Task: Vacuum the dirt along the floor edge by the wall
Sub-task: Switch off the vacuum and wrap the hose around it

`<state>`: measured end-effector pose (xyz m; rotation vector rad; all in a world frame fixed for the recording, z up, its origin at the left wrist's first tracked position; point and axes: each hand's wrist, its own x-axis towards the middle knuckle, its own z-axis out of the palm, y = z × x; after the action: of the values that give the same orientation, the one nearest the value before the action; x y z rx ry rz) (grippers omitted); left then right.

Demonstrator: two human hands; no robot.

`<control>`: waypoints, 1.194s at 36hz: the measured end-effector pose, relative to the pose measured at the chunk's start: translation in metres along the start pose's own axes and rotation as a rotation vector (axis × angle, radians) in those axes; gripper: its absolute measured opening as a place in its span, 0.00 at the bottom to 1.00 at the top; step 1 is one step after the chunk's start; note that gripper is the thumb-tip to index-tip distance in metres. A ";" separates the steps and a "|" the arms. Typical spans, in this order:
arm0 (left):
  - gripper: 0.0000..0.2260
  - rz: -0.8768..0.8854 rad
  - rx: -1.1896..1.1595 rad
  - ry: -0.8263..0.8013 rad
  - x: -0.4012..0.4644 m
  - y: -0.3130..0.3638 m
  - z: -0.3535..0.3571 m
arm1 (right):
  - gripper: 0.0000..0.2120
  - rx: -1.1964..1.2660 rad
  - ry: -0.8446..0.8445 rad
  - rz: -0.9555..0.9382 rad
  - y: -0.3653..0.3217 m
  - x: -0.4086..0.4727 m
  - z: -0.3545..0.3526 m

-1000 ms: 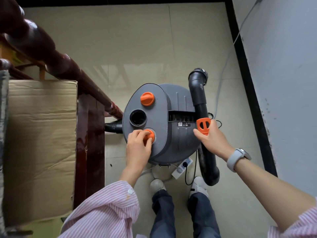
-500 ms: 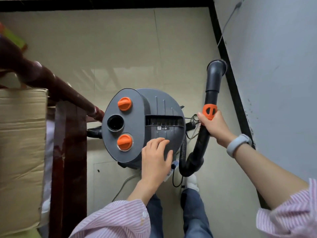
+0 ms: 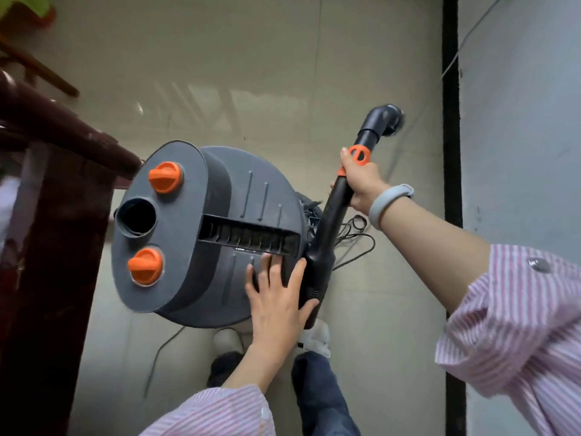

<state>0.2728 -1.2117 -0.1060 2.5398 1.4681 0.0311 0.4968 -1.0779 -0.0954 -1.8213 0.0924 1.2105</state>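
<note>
Around the black wand (image 3: 333,215), just below its orange collar (image 3: 360,155), we are curling our right hand (image 3: 361,184); our left hand (image 3: 276,306) is lying flat, fingers spread, on the grey vacuum (image 3: 204,228) standing on the floor (image 3: 283,73) near the wall (image 3: 518,121).

small label strip on grey vacuum body (image 3: 248,248) under the vent slot, print too blurred to read

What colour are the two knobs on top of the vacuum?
Orange, both knobs, against the grey vacuum; seen in the head view.
</note>
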 end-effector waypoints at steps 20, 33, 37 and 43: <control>0.38 -0.094 0.072 0.134 0.004 0.014 0.016 | 0.14 -0.451 -0.244 -0.274 0.054 -0.047 -0.018; 0.36 0.076 0.162 0.166 0.008 0.014 0.000 | 0.13 -0.005 -0.175 -0.026 -0.011 0.006 -0.013; 0.28 0.199 0.211 0.226 0.006 0.021 -0.001 | 0.24 0.195 -0.105 0.035 -0.033 0.028 -0.016; 0.39 0.202 0.262 0.056 0.032 0.033 -0.001 | 0.14 0.228 -0.136 0.104 -0.002 0.028 -0.005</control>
<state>0.3170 -1.1994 -0.1012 2.9120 1.3043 -0.0632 0.5159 -1.0688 -0.1148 -1.5488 0.2406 1.3358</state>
